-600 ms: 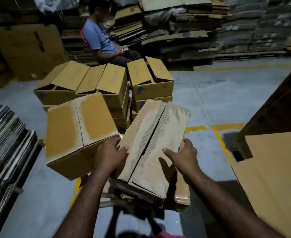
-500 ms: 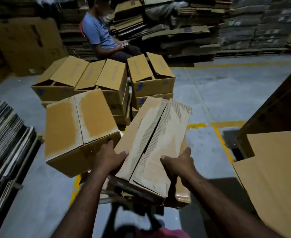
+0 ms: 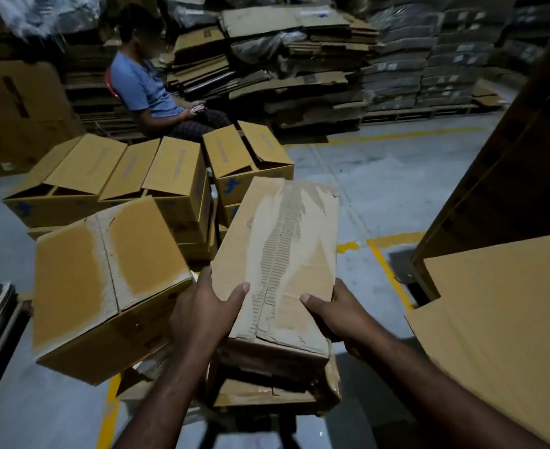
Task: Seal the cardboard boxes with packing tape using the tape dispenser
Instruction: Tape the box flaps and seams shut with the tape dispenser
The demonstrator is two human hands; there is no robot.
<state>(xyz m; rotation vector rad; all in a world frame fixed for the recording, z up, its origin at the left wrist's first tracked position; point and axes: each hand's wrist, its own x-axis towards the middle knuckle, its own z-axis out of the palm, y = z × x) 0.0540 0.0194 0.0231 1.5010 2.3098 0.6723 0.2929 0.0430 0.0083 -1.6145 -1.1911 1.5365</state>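
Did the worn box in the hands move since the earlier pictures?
Yes. The worn box has turned: its far end swung left, nearer the patchy box beside it.

My bare forearms reach forward from the lower edge, drawing slightly together. My left hand (image 3: 202, 314) grips the near left edge of a worn, peeled brown cardboard box (image 3: 283, 241), thumb laid across its top. My right hand (image 3: 340, 317) grips the near right edge, thumb on top, fingers mostly hidden down the side.
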